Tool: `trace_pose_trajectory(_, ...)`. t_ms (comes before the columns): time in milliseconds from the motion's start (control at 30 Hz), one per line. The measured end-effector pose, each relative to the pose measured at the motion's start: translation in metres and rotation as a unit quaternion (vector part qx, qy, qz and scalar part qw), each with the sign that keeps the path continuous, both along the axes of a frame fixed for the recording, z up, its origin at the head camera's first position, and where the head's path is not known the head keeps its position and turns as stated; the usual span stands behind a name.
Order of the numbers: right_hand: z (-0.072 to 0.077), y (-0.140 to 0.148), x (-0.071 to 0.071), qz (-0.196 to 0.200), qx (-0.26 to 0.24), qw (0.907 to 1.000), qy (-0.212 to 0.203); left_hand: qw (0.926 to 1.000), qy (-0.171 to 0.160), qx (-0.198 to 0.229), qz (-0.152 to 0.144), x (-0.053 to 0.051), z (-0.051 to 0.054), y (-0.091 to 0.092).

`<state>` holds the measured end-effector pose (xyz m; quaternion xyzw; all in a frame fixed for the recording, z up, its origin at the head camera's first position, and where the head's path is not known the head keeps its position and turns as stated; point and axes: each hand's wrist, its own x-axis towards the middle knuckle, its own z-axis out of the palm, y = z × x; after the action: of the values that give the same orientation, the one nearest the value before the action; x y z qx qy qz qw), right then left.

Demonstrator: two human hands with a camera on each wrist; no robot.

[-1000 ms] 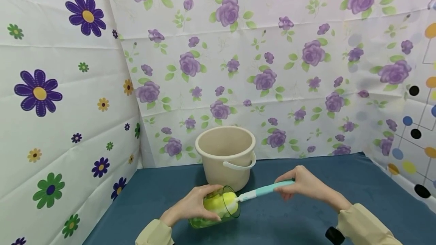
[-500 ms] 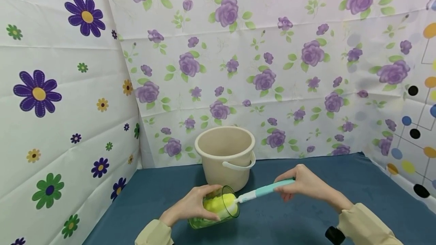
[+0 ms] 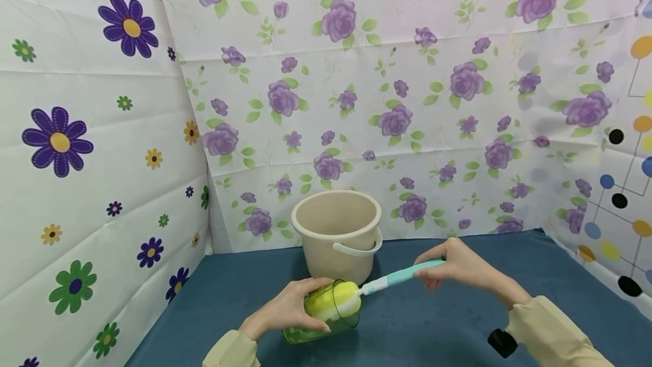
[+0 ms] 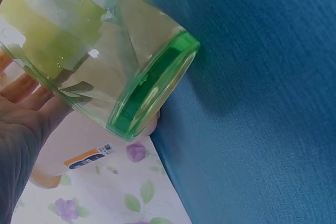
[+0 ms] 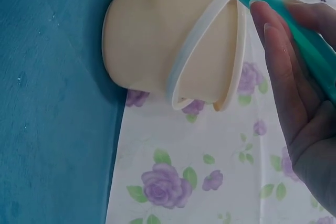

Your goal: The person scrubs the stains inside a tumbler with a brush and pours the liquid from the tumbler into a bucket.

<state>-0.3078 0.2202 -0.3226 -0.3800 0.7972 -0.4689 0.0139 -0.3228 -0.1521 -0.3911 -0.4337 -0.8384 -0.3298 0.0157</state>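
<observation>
My left hand (image 3: 289, 307) grips a clear green glass (image 3: 323, 333) around its side, tilted with its mouth to the right. Inside the mouth sits the yellow sponge head of a bottle brush (image 3: 404, 274), its right end at the rim. My right hand (image 3: 455, 268) holds the teal handle of that brush between thumb and fingers. In the left wrist view, the thick green base of the glass (image 4: 155, 85) and the blurred yellow sponge (image 4: 58, 30) show through the wall. The right wrist view has the teal handle (image 5: 299, 27) running along my fingers; the sponge is out of that view.
A beige bucket (image 3: 336, 254) with a white handle (image 3: 356, 250) stands just behind the glass. Blue cloth (image 3: 244, 276) covers the table, with water drops on it. Flowered sheets (image 3: 356, 101) hang behind and at the left. A black object (image 3: 502, 343) is by the right sleeve.
My right hand has moved slightly up and right, drawing the sponge head of the bottle brush partly out toward the glass's rim. The left hand and glass stay almost still.
</observation>
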Motion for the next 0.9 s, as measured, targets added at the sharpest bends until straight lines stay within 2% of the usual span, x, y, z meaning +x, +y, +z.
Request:
trace_pose_trajectory(200,-0.004,0.005,0.003,0.002,0.012,0.9999,-0.012,1.0,0.004,-0.005,0.003,0.0,-0.001,-0.001)
trace_pose_trajectory(433,-0.001,0.004,0.008,0.005,0.019,0.9993,-0.03,0.9999,0.006,-0.014,0.004,-0.001,0.001,-0.001)
trace_pose_trajectory(733,0.007,0.001,0.01,0.011,0.005,0.9999,-0.007,0.9998,0.019,-0.009,-0.003,-0.002,0.0,0.0)
trace_pose_trajectory(900,0.013,0.0,0.007,0.011,0.001,0.9999,0.007,1.0,0.005,-0.007,-0.001,-0.002,0.0,0.0)
